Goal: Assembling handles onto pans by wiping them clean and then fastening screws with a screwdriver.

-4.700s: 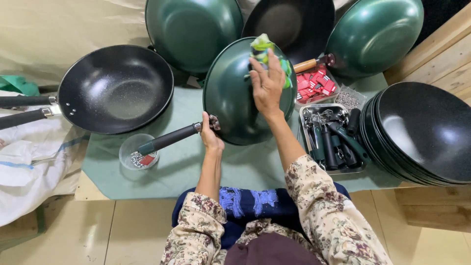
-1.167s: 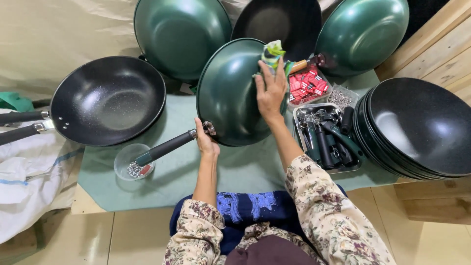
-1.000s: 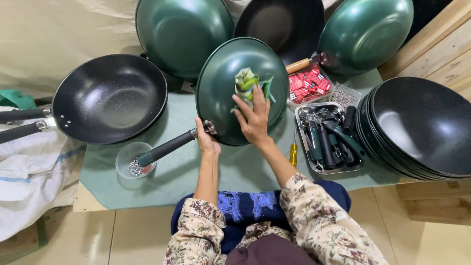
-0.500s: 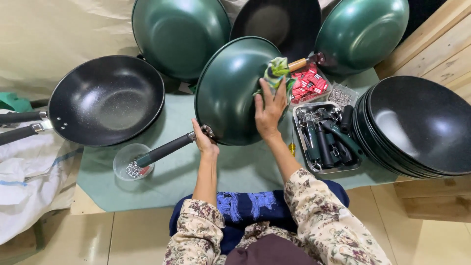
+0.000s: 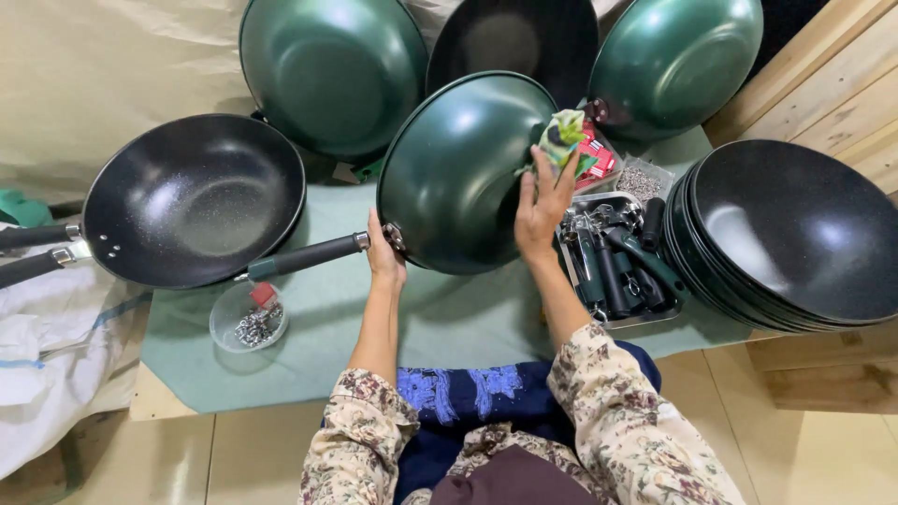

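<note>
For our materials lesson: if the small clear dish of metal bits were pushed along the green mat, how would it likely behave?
The clear dish looks shallow and flat-bottomed, so it would probably slide rather than tip. The green mat seems soft, likely dragging on it. Its loose metal bits would probably shift and rattle.

My right hand (image 5: 541, 208) covered part of the green cloth (image 5: 564, 137), and my left hand (image 5: 384, 259) hid the joint where the handle met the tilted green wok (image 5: 458, 173). That wok blocked the lower part of the black pan (image 5: 524, 42) behind it. The two handles (image 5: 33, 248) at the left ran off the picture's edge, as did the stack of black pans (image 5: 795, 234) at the right. The small metal pieces in the clear bowl (image 5: 248, 318) were too tiny to tell apart.
</note>
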